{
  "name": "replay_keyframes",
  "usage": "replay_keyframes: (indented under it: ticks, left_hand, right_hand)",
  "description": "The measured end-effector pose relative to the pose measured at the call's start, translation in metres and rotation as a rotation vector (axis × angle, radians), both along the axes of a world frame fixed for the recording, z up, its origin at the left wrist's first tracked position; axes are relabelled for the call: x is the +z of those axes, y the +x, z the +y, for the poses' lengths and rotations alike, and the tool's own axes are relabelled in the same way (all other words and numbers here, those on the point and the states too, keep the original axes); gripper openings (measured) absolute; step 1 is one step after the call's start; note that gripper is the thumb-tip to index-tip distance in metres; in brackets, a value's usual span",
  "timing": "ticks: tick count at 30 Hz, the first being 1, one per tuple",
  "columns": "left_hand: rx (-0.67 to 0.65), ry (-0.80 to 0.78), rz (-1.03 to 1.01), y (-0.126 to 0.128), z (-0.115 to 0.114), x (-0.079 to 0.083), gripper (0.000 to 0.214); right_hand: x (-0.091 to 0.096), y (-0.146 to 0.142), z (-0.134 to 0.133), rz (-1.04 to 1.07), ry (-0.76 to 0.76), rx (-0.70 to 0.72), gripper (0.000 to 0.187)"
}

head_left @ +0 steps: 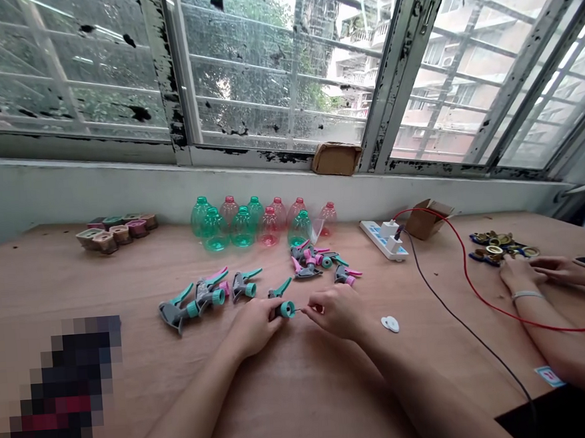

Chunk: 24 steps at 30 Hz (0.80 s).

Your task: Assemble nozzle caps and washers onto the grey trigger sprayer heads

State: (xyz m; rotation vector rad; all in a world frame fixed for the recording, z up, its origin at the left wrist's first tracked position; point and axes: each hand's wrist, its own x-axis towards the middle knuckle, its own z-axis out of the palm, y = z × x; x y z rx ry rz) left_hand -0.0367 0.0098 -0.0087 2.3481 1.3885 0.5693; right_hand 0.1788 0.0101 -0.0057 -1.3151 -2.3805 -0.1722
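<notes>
Left hand [258, 326] closed around a spray head [281, 309], its fingers wrapped on the grey body while the teal collar [288, 309] pointed toward the right. The right hand [340, 311] was curled in from the other side, its fingertips just beside that collar; whether they pinched anything was too small to tell. Both forearms reached over a wide wooden table [305, 405], and the held piece sat a little above its middle.

Behind the table ran a dirty barred window [272, 67]. Near the wall stood ten bottles [242, 229], five green and five red, bunched together beyond the hands. At the right edge another person's hands [519, 271] lay by a heap of gold and blue pieces [495, 248]. A small cardboard box [427, 221] stood behind a white power strip [368, 234], from which a red cord [469, 273] and a dark cord [446, 305] trailed toward the near right.

More grey spray heads [176, 312] with teal or pink triggers lay to the left of the left hand, and others were piled [308, 264] in front of the bottles. Far left, small tubs [118, 232] were grouped near the wall. White discs [391, 323] lay beside the right forearm, overlapping.
</notes>
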Motion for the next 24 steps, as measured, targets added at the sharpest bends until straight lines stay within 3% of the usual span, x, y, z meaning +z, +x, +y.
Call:
replay_keyframes:
  ticks: [5,18,24]
  left_hand:
    - [-0.009,-0.010,0.003,-0.001,0.000,0.000,0.012]
    - [0.018,-0.036,-0.079,0.001,-0.003,0.005,0.018]
    - [0.023,-0.032,-0.089,0.001,-0.004,0.006,0.017]
  right_hand:
    - [-0.017,0.004,0.012,0.220,-0.076,0.066,0.027]
    - [-0.031,0.001,0.022,0.586,-0.255,0.186,0.035]
    - [-0.029,-0.002,0.018,0.594,-0.240,0.144,0.036]
